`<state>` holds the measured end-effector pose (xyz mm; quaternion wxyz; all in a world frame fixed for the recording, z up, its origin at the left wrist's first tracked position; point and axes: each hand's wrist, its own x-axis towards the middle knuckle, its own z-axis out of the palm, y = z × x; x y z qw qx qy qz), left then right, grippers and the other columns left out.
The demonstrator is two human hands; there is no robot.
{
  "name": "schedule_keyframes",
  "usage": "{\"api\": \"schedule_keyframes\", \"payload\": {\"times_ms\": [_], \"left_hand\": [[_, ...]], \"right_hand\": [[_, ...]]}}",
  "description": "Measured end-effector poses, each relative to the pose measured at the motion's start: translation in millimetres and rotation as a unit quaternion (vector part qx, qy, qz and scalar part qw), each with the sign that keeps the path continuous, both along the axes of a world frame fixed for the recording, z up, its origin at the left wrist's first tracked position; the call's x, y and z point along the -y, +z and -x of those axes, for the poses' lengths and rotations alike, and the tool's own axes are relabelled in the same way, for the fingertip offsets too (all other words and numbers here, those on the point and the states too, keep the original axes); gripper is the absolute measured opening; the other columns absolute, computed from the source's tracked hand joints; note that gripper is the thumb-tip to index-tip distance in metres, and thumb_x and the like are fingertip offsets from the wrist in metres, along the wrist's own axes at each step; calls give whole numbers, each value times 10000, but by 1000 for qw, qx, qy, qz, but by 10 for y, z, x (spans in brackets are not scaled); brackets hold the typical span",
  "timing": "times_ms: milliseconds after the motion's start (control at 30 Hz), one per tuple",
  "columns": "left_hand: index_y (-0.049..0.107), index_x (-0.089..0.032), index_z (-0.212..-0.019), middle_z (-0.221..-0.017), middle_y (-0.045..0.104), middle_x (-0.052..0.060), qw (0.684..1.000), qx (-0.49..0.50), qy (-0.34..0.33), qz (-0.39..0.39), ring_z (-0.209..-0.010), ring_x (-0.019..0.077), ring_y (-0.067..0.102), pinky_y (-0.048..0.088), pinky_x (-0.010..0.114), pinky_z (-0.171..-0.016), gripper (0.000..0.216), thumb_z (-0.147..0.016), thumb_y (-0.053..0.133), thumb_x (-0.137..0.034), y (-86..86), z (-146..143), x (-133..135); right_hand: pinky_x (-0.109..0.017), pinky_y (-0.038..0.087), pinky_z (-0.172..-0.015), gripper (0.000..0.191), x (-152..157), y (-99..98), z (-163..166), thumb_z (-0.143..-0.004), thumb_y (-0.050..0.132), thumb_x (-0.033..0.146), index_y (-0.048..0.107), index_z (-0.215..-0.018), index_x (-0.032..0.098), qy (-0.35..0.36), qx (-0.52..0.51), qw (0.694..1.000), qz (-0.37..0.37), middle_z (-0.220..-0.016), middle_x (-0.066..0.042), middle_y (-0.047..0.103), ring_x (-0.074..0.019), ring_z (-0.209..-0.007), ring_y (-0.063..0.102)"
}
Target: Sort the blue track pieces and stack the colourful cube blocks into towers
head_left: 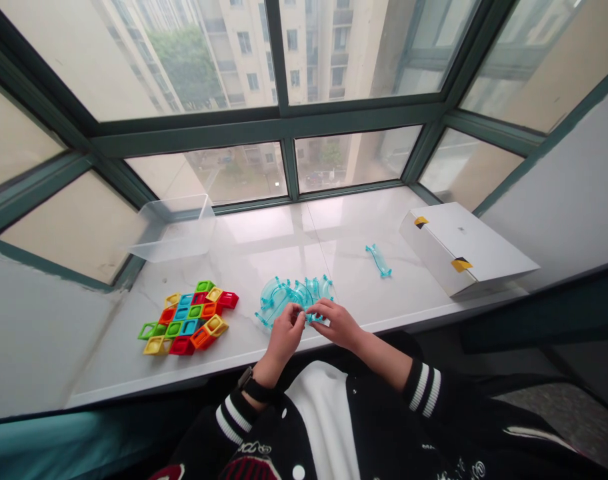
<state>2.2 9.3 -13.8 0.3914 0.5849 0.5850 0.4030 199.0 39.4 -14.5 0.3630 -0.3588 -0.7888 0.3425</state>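
A cluster of clear teal plastic track pieces, several of them curved, lies on the white sill in front of me. My left hand is at the near edge of the cluster, thumb and fingers pinched together. Close beside it, my right hand has its fingers bent over a teal piece at the same edge. The fingertips of both hands nearly meet there, and they hide most of what is between them. A single teal track piece lies apart to the right.
Left of the cluster sits a group of red, yellow, green and blue plastic blocks. A clear plastic bin stands behind them. At the right is a white box with yellow-black tabs. Green-framed windows close off the back of the sill.
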Motion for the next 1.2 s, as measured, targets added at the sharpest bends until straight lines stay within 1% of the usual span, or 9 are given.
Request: {"api": "schedule_keyframes", "payload": {"times_ms": [100, 200, 300, 467, 667, 900, 1067, 1133, 1200], "left_hand": [[619, -238, -1010, -853, 701, 2, 1000, -18, -5, 3, -685, 170, 669, 533, 319, -705, 120, -954, 559, -326, 1, -56, 0], [652, -239, -1074, -915, 728, 14, 1000, -26, -11, 4, -688, 168, 676, 551, 331, -724, 172, -937, 551, -271, -15, -81, -1], [674, -242, -1173, -1090, 743, 59, 1000, -16, -7, -15, -779, 176, 698, 580, 337, -747, 252, -945, 574, -284, -42, -98, -1], [666, -250, -1313, -1328, 663, 123, 999, 7, -18, -42, -925, 193, 698, 615, 344, -768, 359, -974, 610, -351, -47, -159, -3], [653, -266, -1410, -1451, 581, 146, 996, 63, -60, 0, -941, 191, 694, 620, 331, -753, 469, -958, 657, -388, -50, -305, -85], [642, -285, -1454, -1528, 543, 130, 987, 108, -113, 49, -933, 175, 657, 624, 310, -736, 551, -911, 709, -353, -168, -670, -451], [569, -264, -1533, -1613, 471, 154, 972, 145, -138, 126, -954, 178, 652, 614, 273, -662, 718, -845, 769, -315, -236, -1132, -822], [518, -253, -1572, -1531, 556, 164, 961, 160, -136, 181, -998, 193, 661, 611, 266, -679, 789, -831, 787, -296, -270, -1305, -977], [460, -223, -1609, -1376, 660, 170, 945, 181, -122, 243, -1045, 216, 679, 613, 276, -714, 856, -824, 797, -281, -316, -1444, -1121]], "right_hand": [[-296, 596, -807, 235, -9, -26, -61, -929, 678, 180, 724, -1140, 271, -10, -5, 1000, -1, -1062, -33, 690, -157, -844, 687], [-297, 595, -789, 239, -23, -52, -108, -918, 665, 160, 711, -1126, 268, -21, -14, 1000, 2, -1055, -29, 687, -153, -825, 679], [-306, 599, -778, 230, -47, -89, -143, -925, 662, 171, 699, -1132, 265, -39, -27, 999, 9, -1056, -34, 685, -159, -840, 685], [-313, 599, -753, 214, -98, -154, -215, -932, 672, 192, 693, -1136, 255, -80, -44, 996, 6, -1038, -37, 678, -166, -837, 684], [-325, 601, -773, 168, -143, -188, -351, -979, 598, 197, 727, -1073, 252, -119, -60, 991, 3, -1010, -43, 683, -167, -819, 689], [-361, 607, -812, 190, -247, -230, -669, -970, 597, 223, 757, -1069, 251, -216, -54, 975, -11, -997, -57, 694, -187, -802, 679], [-357, 592, -801, 217, -525, -433, -1012, -963, 577, 226, 762, -1074, 239, -280, -25, 960, -23, -996, -60, 689, -196, -811, 676], [-358, 586, -793, 226, -673, -544, -1125, -946, 570, 217, 765, -1061, 230, -299, -1, 954, -15, -1008, -65, 695, -197, -805, 673], [-367, 581, -810, 235, -816, -653, -1202, -924, 572, 200, 769, -1049, 218, -313, 24, 949, -3, -1018, -69, 703, -195, -785, 665]]}}
